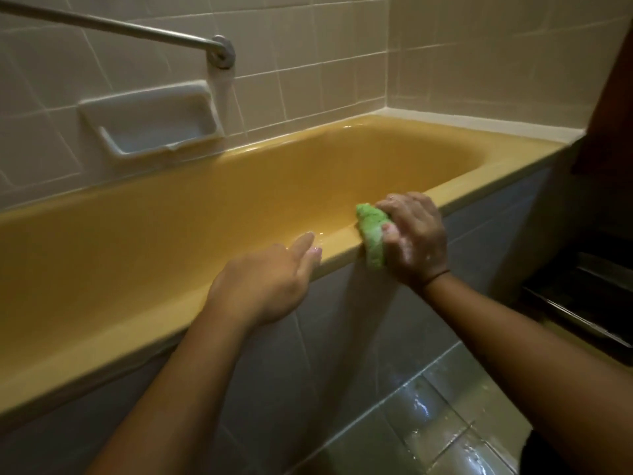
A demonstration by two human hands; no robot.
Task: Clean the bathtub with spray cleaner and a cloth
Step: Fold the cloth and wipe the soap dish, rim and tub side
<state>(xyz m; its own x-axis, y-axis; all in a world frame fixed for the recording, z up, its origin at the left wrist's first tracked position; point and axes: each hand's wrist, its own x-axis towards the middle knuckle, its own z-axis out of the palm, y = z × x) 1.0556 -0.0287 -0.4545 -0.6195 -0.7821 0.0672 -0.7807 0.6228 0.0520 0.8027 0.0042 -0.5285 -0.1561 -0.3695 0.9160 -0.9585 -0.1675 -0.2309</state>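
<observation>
The right hand [416,234] grips a green cloth [372,236] on the bathtub's [171,214] near rim — the left hand [267,282] rests there, fingers straight.

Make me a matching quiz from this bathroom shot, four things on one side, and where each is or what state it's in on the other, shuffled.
Things:
1. green cloth
2. left hand
3. soap dish
4. metal rail

Places or states:
A. recessed in the tiled wall above the bathtub
B. gripped by the right hand on the near rim
C. fingers straight, resting on the near rim
D. mounted on the wall, upper left

Pairs: 1-B, 2-C, 3-A, 4-D
</observation>
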